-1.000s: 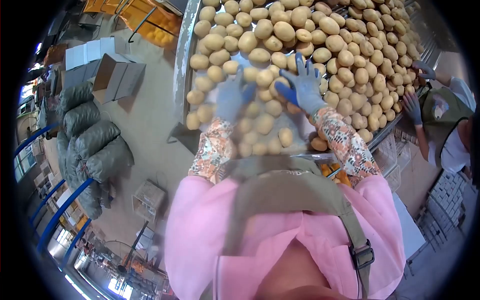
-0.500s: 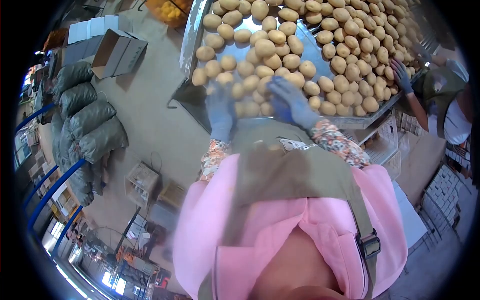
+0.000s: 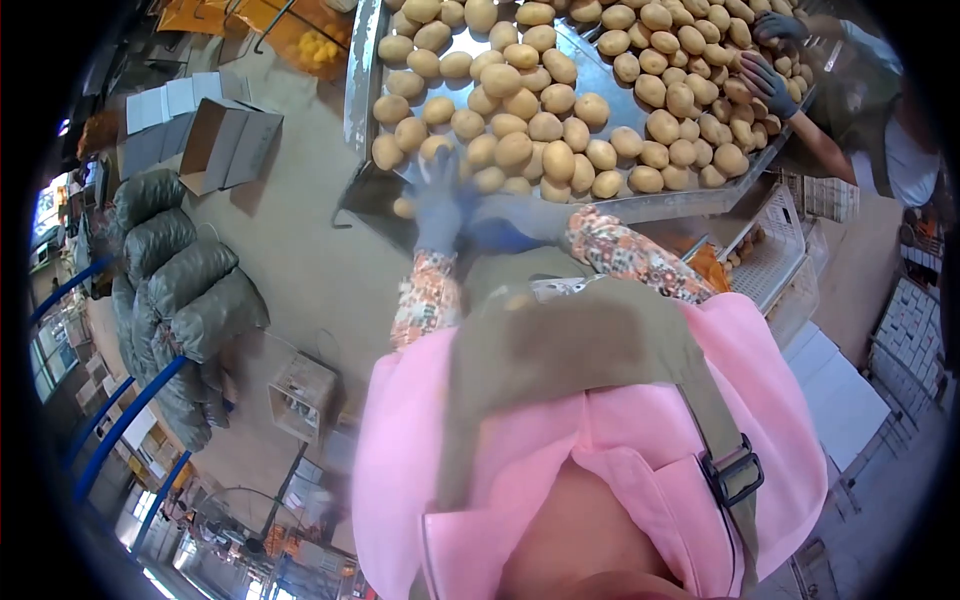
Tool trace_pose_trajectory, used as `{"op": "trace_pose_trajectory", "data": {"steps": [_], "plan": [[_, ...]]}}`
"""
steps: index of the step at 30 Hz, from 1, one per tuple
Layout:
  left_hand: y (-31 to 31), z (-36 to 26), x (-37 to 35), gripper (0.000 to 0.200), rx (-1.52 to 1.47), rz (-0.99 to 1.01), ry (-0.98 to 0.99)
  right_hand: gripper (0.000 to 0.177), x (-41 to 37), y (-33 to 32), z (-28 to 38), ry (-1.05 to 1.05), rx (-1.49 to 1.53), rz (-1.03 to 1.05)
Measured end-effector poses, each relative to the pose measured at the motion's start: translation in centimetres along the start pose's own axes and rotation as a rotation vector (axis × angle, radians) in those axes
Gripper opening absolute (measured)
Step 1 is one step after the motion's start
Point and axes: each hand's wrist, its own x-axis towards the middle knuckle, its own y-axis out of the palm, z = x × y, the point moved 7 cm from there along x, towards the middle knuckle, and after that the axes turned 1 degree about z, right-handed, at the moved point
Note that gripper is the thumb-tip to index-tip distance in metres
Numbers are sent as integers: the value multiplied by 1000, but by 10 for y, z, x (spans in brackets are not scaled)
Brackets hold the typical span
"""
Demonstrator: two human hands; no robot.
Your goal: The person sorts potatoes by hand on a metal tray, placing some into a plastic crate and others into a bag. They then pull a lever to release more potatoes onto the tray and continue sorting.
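Many yellow-brown potatoes (image 3: 513, 150) lie on a metal tray table (image 3: 640, 205). At its near left corner is my left hand (image 3: 440, 205), in a blue-grey glove, with fingers spread beside the nearest potatoes. My right hand (image 3: 505, 222), gloved alike and smeared by motion, reaches left along the near edge and meets or overlaps my left hand; its fingers are too blurred to make out. One potato (image 3: 403, 207) shows just left of my left hand, at the table's edge.
A co-worker's gloved hands (image 3: 768, 85) are over the potatoes at the right. Full green sacks (image 3: 215, 305) and an open cardboard box (image 3: 230, 145) stand at the left. A white plastic crate (image 3: 775, 245) is below the table's right side.
My right hand has moved left from the potatoes to my left hand. The view has shifted a little. A second gloved hand of the co-worker now shows clearly.
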Motion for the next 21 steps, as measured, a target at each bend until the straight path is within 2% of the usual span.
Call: {"op": "trace_pose_trajectory", "data": {"steps": [2, 3, 4, 5, 6, 7, 8, 10, 11, 12, 13, 14, 16, 18, 19, 20, 21], "plan": [[3, 13, -18, 63, 310, -89, 155, 30, -34, -22, -8, 79, 348, -201], [4, 14, -27, 63, 315, -95, 159, 36, -56, -36, -17, 114, 519, -301], [4, 26, -35, 65, 223, -44, -29, 44, -78, -50, -30, 148, 689, -401], [7, 35, -44, 67, 127, 7, -219, 42, -103, -59, -53, 211, 768, -468], [6, 24, -51, 67, 128, 3, -218, 33, -135, -79, -59, 279, 568, -647], [0, 6, -56, 69, 124, -107, -178, 32, -158, -117, -29, 142, -110, -814], [-9, -14, -55, 71, 124, -221, -137, 34, -179, -129, -39, 359, -79, -853], [-20, -75, -39, 67, 70, -251, 64, 35, -214, -137, -67, 539, -281, -895], [-27, -113, -26, 67, 62, -112, 121, 35, -222, -138, -73, 532, -269, -904], [-20, -135, -19, 68, -2, -195, 271, 36, -226, -137, -74, 563, -421, -834], [-26, -173, -5, 67, 127, 38, 247, 37, -231, -136, -73, 597, -576, -760], [10, -178, 5, 66, 235, -117, 455, 41, -225, -138, -66, 685, -532, -545], [46, -203, 21, 65, 395, -11, 565, 46, -219, -122, -85, 564, -604, -714], [52, -216, 27, 64, 357, 66, 541, 47, -206, -114, -101, 578, -566, -744], [40, -216, 23, 60, 215, -14, 572, 49, -201, -114, -108, 610, -512, -733], [36, -214, 21, 60, 228, -12, 581, 49, -196, -120, -111, 611, -504, -747], [32, -205, 21, 59, 257, -10, 471, 50, -190, -124, -108, 565, -476, -740]]}}
